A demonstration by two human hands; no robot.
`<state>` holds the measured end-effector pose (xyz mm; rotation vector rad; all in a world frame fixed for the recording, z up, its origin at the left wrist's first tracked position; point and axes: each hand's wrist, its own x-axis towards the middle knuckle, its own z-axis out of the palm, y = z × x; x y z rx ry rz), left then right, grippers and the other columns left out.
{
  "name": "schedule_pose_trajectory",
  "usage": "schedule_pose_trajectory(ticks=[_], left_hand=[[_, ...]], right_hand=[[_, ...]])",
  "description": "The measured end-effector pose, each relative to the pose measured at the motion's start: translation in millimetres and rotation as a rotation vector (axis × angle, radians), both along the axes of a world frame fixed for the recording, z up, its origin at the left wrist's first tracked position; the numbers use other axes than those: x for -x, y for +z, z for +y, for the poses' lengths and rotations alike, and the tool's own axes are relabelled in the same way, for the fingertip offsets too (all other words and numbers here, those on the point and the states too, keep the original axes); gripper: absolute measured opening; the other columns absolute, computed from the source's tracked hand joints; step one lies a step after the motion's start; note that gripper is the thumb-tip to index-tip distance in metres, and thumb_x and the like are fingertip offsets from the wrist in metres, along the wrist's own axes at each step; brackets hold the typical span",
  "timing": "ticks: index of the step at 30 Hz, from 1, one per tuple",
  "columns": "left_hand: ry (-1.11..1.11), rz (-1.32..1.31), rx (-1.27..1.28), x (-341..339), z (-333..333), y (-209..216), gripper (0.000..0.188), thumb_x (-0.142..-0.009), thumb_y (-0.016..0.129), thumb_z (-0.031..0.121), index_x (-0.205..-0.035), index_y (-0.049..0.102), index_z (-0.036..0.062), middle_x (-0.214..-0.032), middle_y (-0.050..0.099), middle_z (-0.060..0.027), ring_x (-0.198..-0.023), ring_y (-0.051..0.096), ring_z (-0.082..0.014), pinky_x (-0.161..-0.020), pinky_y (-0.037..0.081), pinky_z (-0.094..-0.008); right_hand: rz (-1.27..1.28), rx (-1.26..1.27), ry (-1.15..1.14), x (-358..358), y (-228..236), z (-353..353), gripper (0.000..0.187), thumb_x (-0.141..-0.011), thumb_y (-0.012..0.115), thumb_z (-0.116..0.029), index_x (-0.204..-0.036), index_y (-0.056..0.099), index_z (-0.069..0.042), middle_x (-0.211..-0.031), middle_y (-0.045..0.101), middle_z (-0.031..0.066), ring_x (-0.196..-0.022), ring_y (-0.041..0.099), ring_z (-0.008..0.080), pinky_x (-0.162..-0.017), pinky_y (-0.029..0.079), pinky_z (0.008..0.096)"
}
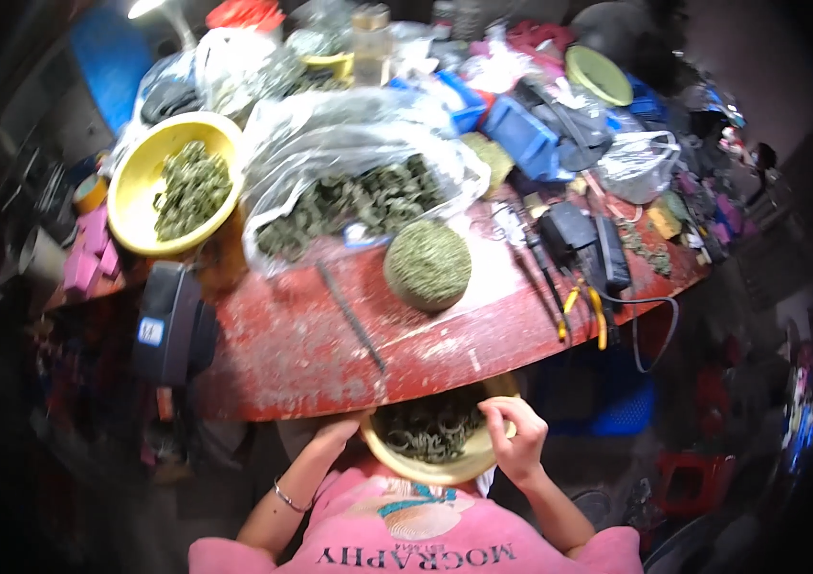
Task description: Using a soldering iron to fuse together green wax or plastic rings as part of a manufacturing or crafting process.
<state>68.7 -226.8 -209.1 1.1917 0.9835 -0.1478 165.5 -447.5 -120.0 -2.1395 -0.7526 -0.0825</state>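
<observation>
A pale yellow basin (433, 473) rests at my lap, its far part hidden by the table edge. Inside it lie many small, dark grey-green curved pieces (426, 435), too small to name. My right hand (517, 440) is closed at the basin's right rim, fingers curled in. On the other side, my left hand (338, 432) is against the left rim, with its fingers mostly hidden by the table edge and the basin. A round, grey-green, rough-topped block (428, 265) stands on the table ahead of the basin.
The worn red table (301, 354) bears a thin metal rod (351, 318), an open plastic bag (268, 215) of similar pieces and another yellow basin (124, 196). Yellow-handled pliers (598, 320) lie right, near blue bins (521, 134). A dark device (165, 325) sits at the left edge.
</observation>
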Motion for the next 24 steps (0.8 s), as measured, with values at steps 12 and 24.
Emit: schedule_pose_trajectory(ticks=[12, 24], left_hand=[[-1.026, -0.322, 0.114, -46.1, -69.8, 7.3, 0.042, -0.085, 0.055, 0.03, -0.115, 0.052, 0.0007, -0.081, 0.063, -0.0079, -0.066, 0.059, -0.0126, -0.061, 0.05, -0.0268], [-0.927, -1.982, 0.081, 31.2, 3.3, 266.0, 0.014, -0.085, 0.053, 0.007, -0.082, 0.063, -0.0029, -0.071, 0.063, -0.0156, -0.056, 0.061, -0.0209, -0.05, 0.052, -0.0249]], right_hand=[[0.939, -0.07, -0.591, 61.3, -42.4, -179.2, 0.023, -0.069, 0.062, -0.004, -0.091, 0.06, 0.002, -0.066, 0.06, 0.0056, -0.046, 0.051, 0.0086, -0.038, 0.037, 0.0214], [0.797, -0.018, -0.586, 62.8, 5.3, -225.0, 0.019, -0.061, 0.063, 0.0, -0.08, 0.064, 0.004, -0.06, 0.061, 0.0072, -0.04, 0.051, 0.0089, -0.034, 0.034, 0.0201]])
